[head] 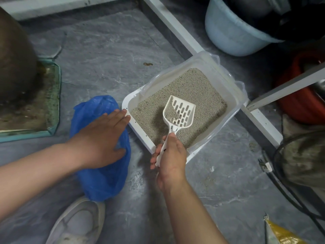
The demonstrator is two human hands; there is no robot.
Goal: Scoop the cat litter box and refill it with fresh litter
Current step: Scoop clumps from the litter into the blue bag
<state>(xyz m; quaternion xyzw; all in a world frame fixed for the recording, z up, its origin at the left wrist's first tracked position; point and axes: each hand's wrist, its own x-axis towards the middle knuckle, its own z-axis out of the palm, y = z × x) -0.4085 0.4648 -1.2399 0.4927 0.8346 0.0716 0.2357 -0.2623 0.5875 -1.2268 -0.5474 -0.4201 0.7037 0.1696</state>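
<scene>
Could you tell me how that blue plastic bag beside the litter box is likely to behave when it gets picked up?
The blue plastic bag looks thin and crumpled, so it would probably go floppy and sag. It lies flattened under the left hand, so it is likely light. Its glossy film may slip unless the fingers pinch it.

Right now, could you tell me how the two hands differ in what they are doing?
The left hand lies flat with straight fingers on the blue bag, fingertips reaching the rim of the litter box; the right hand is curled round the handle of the white scoop. The left rests outside the box; the right holds the scoop over the litter. Both are bare.
</scene>
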